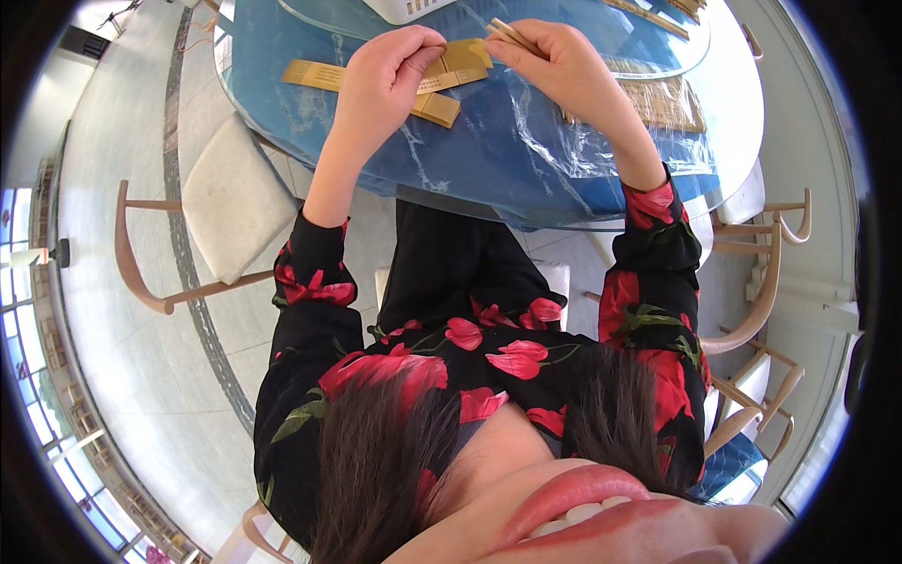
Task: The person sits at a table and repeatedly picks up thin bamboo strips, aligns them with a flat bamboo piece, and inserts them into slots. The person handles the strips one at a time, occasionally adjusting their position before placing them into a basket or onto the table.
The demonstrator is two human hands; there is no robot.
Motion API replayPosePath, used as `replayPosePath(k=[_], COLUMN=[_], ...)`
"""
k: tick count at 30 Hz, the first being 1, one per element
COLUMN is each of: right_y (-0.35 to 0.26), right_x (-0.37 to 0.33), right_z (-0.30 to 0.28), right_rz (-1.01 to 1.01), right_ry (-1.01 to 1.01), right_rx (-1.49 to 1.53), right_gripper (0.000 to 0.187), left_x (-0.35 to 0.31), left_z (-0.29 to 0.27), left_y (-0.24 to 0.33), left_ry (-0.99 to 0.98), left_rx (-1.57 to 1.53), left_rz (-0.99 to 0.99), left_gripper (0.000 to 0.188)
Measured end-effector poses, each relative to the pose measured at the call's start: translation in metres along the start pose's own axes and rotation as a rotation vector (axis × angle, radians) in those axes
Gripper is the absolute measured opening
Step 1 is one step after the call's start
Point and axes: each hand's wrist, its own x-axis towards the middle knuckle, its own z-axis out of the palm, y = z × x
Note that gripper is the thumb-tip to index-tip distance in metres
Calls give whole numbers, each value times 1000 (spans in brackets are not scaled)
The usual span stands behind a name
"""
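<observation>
On the left of your blue marbled worktop, a flat gold paper strip with rows of small dark print slants under your left grip. That grip is closed, thumb against curled forefinger, pinching the left end of a gold sleeve. Beyond it, at the upper edge, stands a white basket. Nearer you, a folded gold piece pokes out slantwise from beneath the printed paper. The sleeve lies between your two hands, shiny and flat, its right end cut with a notch. Just beside that end are the slim pale wooden sticks, their tips pointing left; whether they touch the sleeve you cannot tell from here. Your right grip is clenched around them, thumb below and fingers folded over. Farther right, a clear plastic wrapping lies crumpled on the worktop.
</observation>
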Motion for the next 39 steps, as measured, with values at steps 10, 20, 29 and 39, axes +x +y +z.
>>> replayPosePath(k=[10, 20, 29, 39], right_y=[2, -3, 5, 11], right_x=[0, 8, 9, 5], right_z=[-4, -22, -15, -9], right_rz=[55, 172, 121, 92], right_ry=[-85, -238, -172, -54], right_rx=[123, 212, 247, 150], right_gripper=[34, 27, 24, 24], left_x=[5, 22, 17, 17], left_z=[3, -1, 9, 20], left_y=[8, 19, 19, 16], left_ry=[-78, -126, -49, 89], left_rx=[-14, 58, 155, 520], left_rz=[17, 131, 215, 469], left_gripper=[7, 7, 25, 34])
